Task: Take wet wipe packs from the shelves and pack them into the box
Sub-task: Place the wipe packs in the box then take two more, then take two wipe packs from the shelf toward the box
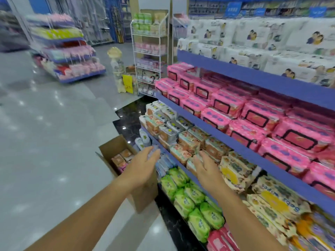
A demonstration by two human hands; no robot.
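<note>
Reaching hands: both arms are stretched out toward the shelves, and nothing is held in either hand.
Left hand: the fingers are straight and a little spread. It is seen above the box, with its fingertips by the blue packs on the low shelf.
Right hand: the fingers are straight and loose, and the palm is turned in toward the other hand. Its fingertips are just beside the orange packs. Whether they touch cannot be told, because the picture is blurred there.
Green packs: these are laid in rows on the lowest shelf, under the right arm.
Box: it is set on the floor with its top open, close against the left end of the shelves. A few packs are seen inside.
Orange packs: these are stacked on the middle shelf, ahead of the right hand. Their long sides seem to run along the shelf edge, so one could be caught by its short ends between the two palms.
Coming move: the shelf packs are nearer the right hand and the box is nearer the left. A picked pack would have to be carried left and down.
Pink packs: these are piled on the higher shelf, farther back.
Wire rack: it is seen far off, past the shelf end.
</note>
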